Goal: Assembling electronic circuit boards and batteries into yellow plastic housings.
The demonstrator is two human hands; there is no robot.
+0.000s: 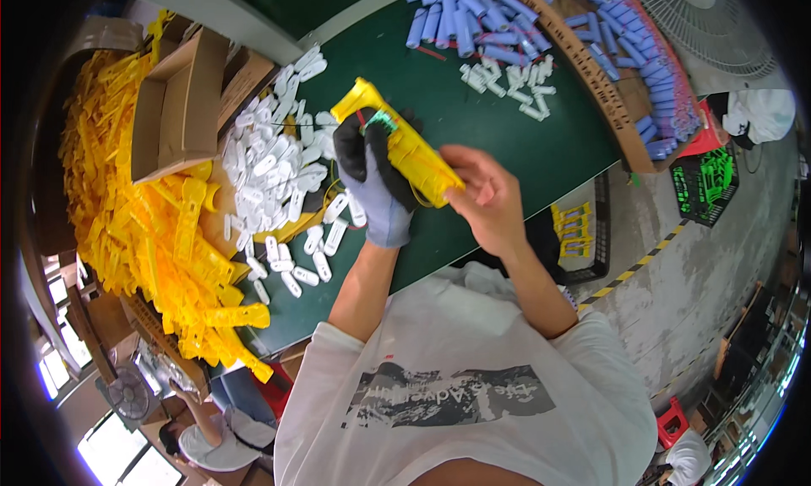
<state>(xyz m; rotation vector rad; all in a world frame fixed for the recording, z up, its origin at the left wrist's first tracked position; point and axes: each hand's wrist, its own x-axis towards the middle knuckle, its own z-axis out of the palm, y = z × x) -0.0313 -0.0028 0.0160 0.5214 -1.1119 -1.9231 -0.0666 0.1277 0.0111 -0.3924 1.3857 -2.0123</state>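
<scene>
A long yellow plastic housing (416,155) is tilted above the green table, its open side facing up. A small green circuit board (383,121) and a bit of red wire show near its upper end. My left hand (378,182), in a grey glove with black fingers, is closed around the housing's upper half. At the lower right end, the bare fingers and thumb of my right hand (492,200) grip the housing's edge. A thin yellow wire (420,196) loops out by that end. White oval plastic pieces (270,161) lie heaped left of my gloved hand.
Yellow housings (148,224) pile up at the left around an open cardboard box (177,106). Blue cylindrical cells (473,17) and small white parts (511,80) lie at the far side. A carton (604,89) of more cells stands right. A black crate (600,232) is beside the table.
</scene>
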